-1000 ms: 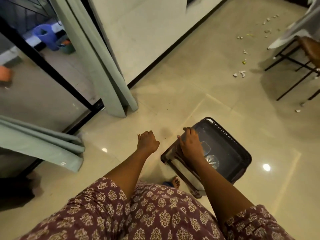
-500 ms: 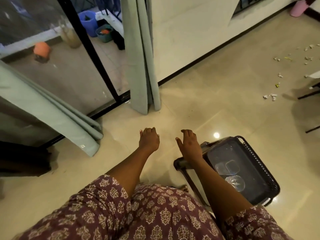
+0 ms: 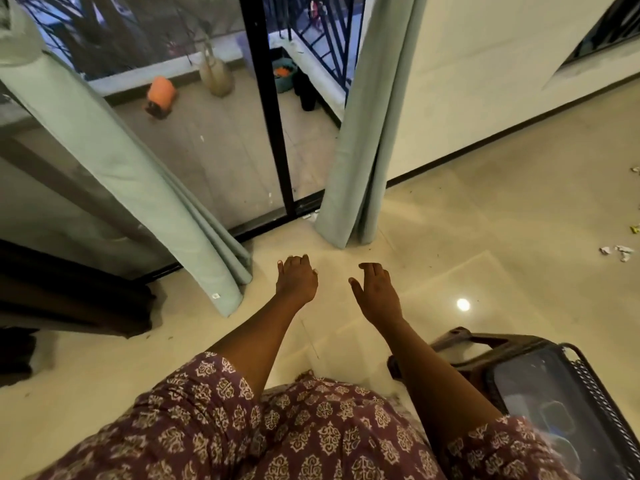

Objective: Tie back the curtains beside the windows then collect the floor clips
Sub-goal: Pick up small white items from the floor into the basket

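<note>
Reaching forward over the pale tiled floor [image 3: 485, 216], both arms show in the head view with nothing held. The left hand [image 3: 296, 279] has its fingers loosely curled downward; the right hand [image 3: 375, 292] is relaxed, with the thumb spread apart from the fingers. The left curtain [image 3: 114, 157] slants down across the glass door [image 3: 207, 150], its hem on the floor just left of the left hand's fingertips, not touching them. The right curtain [image 3: 363, 133] hangs straight beyond both hands, near but apart. Small white and yellow clips [image 3: 620, 251] lie scattered at the far right, well apart from the right hand. A dark basket [image 3: 595, 393] sits beside the right forearm.
</note>
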